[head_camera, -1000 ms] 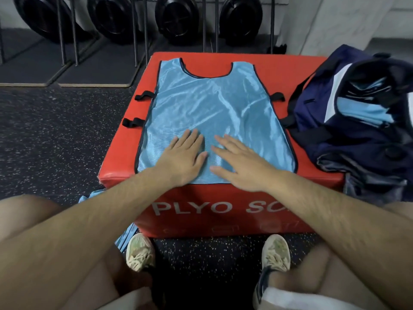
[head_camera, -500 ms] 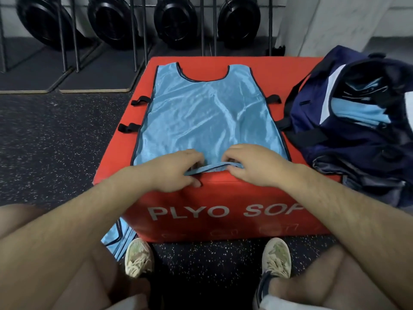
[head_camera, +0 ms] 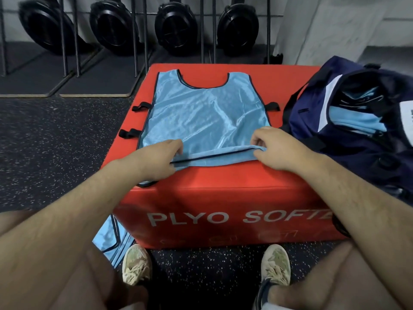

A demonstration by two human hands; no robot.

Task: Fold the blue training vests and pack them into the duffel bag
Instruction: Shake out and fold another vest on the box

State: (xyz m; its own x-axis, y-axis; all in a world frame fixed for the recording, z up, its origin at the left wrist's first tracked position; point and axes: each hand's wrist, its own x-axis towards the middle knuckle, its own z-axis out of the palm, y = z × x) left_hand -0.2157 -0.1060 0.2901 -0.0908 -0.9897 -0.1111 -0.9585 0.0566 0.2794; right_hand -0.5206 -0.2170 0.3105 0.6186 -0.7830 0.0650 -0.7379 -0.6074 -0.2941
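**Blue vest point(head_camera: 201, 117) flat on red box, near hem pinched in both hands**

Bottom of frame: two pale shoes point(head_camera: 136, 265) on the speckled dark floor point(head_camera: 44, 142), bare knees at either side.

Lower left: a second blue vest point(head_camera: 111, 238) lies against the box's left front corner, partly hidden.

Centre: red box point(head_camera: 223, 198), white lettering "PLYO SOFT…" on its front face (the end of the word is covered by the right forearm).

On the box top:
- The left hand point(head_camera: 156, 159) is curled, thumb and fingers pinching the vest's near hem at centre-left.
- The right hand point(head_camera: 279, 151) is curled, pinching the same hem at centre-right.
- Between them the hem is raised off the box and turned toward the far side, with dark trim showing along the edge.
- The vest's near-left corner lies flat under the left wrist.
- The remainder is spread flat, neckline toward the top of the frame, with black straps point(head_camera: 138, 107) sticking out at both side edges.

Right of frame: navy duffel bag point(head_camera: 335, 142), open, against the box's right edge, with folded blue vests point(head_camera: 355, 121) visible inside.

Top of frame: a row of black round discs point(head_camera: 174, 30) among upright metal bars point(head_camera: 145, 41).
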